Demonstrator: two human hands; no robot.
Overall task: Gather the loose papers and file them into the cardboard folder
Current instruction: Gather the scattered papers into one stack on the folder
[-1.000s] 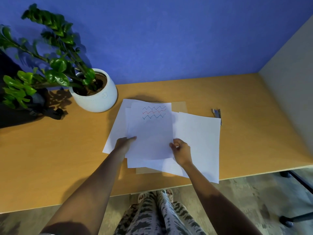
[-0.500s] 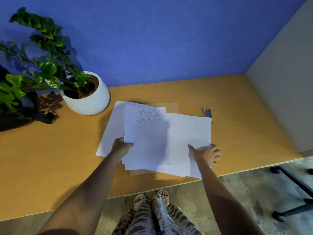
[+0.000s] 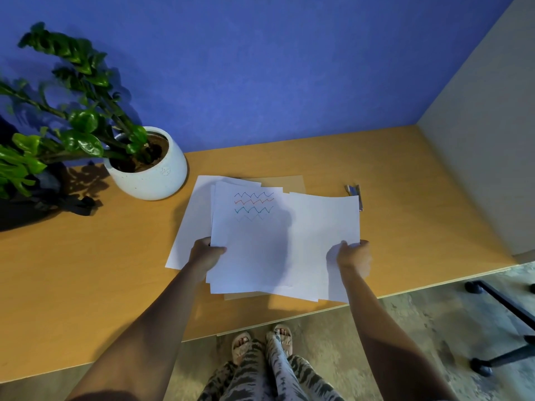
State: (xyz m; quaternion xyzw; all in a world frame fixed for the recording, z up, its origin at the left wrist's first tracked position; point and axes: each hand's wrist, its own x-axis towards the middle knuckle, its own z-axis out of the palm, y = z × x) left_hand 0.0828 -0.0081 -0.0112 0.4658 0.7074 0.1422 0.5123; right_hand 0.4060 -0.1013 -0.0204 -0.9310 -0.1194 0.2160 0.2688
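The left hand and right hand each pinch a side edge of the thin white papers, fanned loosely between them over the flat brown cardboard folder on the smooth wooden bench.

The cardboard folder lies almost wholly under my papers; only its far edge and a strip of its near edge show. My left hand has its fingers tucked beneath the sheets, and my right hand hides its fingers behind the right edge. The small metal object beyond the papers is partly covered and too small to name. The plant is cut off at the left edge, and the dark thing under its leaves I cannot identify.
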